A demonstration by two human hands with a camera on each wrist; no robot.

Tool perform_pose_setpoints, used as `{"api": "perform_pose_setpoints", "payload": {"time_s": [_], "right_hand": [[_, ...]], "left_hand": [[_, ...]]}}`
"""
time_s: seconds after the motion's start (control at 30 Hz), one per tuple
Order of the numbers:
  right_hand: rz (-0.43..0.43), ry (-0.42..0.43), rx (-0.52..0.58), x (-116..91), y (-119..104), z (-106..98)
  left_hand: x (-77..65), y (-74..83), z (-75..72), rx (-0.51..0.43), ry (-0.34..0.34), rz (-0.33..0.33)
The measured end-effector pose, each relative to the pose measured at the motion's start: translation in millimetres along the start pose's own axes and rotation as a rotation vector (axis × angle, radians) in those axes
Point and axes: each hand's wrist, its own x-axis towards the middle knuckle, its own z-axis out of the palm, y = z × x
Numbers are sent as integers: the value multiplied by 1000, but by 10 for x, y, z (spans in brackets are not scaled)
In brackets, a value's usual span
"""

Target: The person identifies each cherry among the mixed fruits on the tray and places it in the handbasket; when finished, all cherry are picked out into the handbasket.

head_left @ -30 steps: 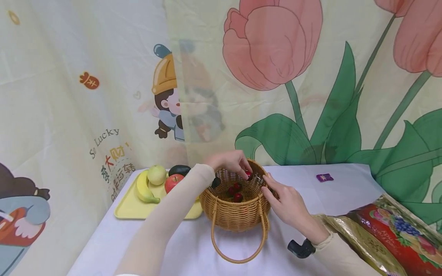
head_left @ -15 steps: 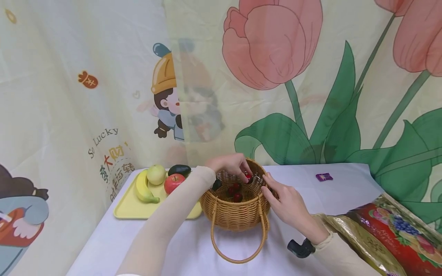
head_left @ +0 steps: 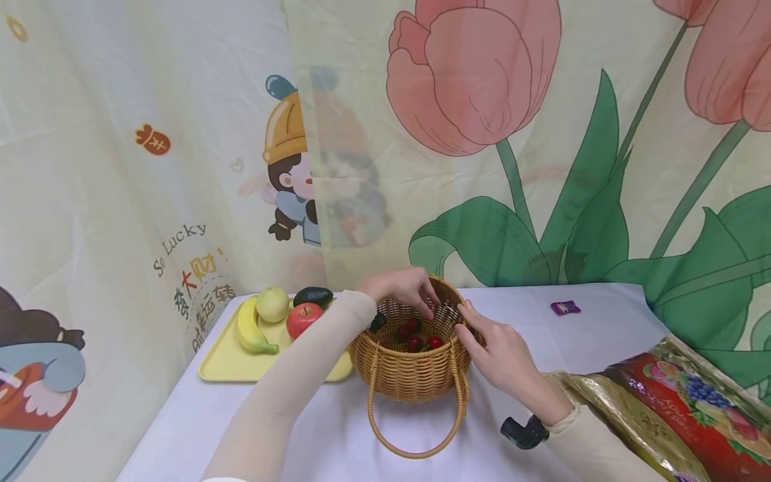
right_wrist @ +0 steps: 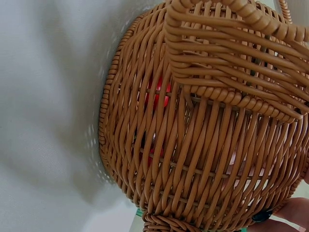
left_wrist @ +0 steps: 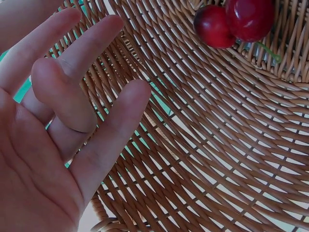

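My left hand (head_left: 409,289) reaches over the far left rim into a wicker basket (head_left: 415,375), fingers relaxed and holding nothing. In the left wrist view the fingers (left_wrist: 118,125) are apart, close to the woven wall. Several red cherries (head_left: 435,342) lie at the bottom of the basket. Two of these cherries (left_wrist: 251,19) show up close, with a green stem. My right hand (head_left: 496,348) holds the basket by its right rim, thumb and fingertips at the edge. From the right wrist, the outer weave (right_wrist: 207,145) fills the view, red showing through its gaps.
A yellow tray (head_left: 219,369) on the left bears a banana (head_left: 245,328), a pale round fruit (head_left: 273,305), a red apple (head_left: 303,320) and a dark oval item (head_left: 313,297). A purple wrapped candy (head_left: 565,308) lies back right. A red-gold candy bag (head_left: 680,408) occupies the right front.
The cherry pinched in my left hand has been let go and now lies in the basket beside the others. My right hand has kept its place on the rim.
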Motion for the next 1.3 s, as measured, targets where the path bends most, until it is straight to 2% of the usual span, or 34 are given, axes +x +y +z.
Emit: {"api": "perform_pose_setpoints", "payload": {"time_s": [0.37,0.6,0.73,0.83,0.97,1.1,1.2,1.3], "right_hand": [[-2,0,6,1,-5,-4],[9,-8,12,-2,1,-11],[-6,13,2,-2,6,-11],[-15,9,-2,-2,6,-4],[-12,-3,6,-1,-1,6],[-17,5,13,3,-4,5],[-15,9,13,3,-5,0],[-12,13,9,-9,-1,-13]], "left_hand": [[16,-14,9,0,13,9],[10,25,-3,-32,14,-9],[9,36,-21,-6,26,9],[-36,25,-55,-33,35,33],[-196,41,-191,-121,72,74],[-454,61,-414,-152,131,75],[-679,9,-546,-138,186,49],[-892,-115,-598,-105,248,27]]}}
